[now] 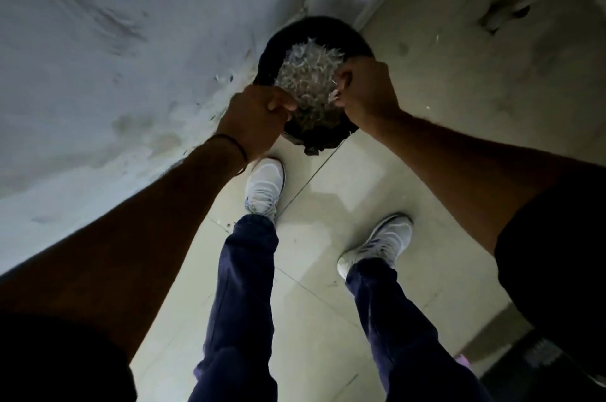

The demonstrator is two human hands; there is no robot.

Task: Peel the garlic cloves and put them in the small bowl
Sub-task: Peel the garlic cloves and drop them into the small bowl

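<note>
Trouser legs point(242, 296) in dark blue and two white shoes point(264, 187) are seen nearest, at lower centre, standing on a tiled floor point(442, 90). Above them, at upper centre, a black bin point(314, 24) is set against the wall point(98, 41) and is heaped with pale papery skins point(308, 73).

At the bin's near-left rim the left hand point(259, 119) is held, fingers curled with the thumb against them. Whether the rim or a scrap is gripped cannot be told. Over the right rim the right hand point(367, 90) is held, fingers curled, and a pale scrap point(335, 95) is apparently pinched at their tips.

No garlic cloves and no small bowl can be made out, and no bench is in view.

Step judged: peel waste is being shed into the bin, an aside to the peeling itself.

Next move judged: the scrap is to be released over the heap, then the cloves and bowl are to be found elsewhere.
</note>
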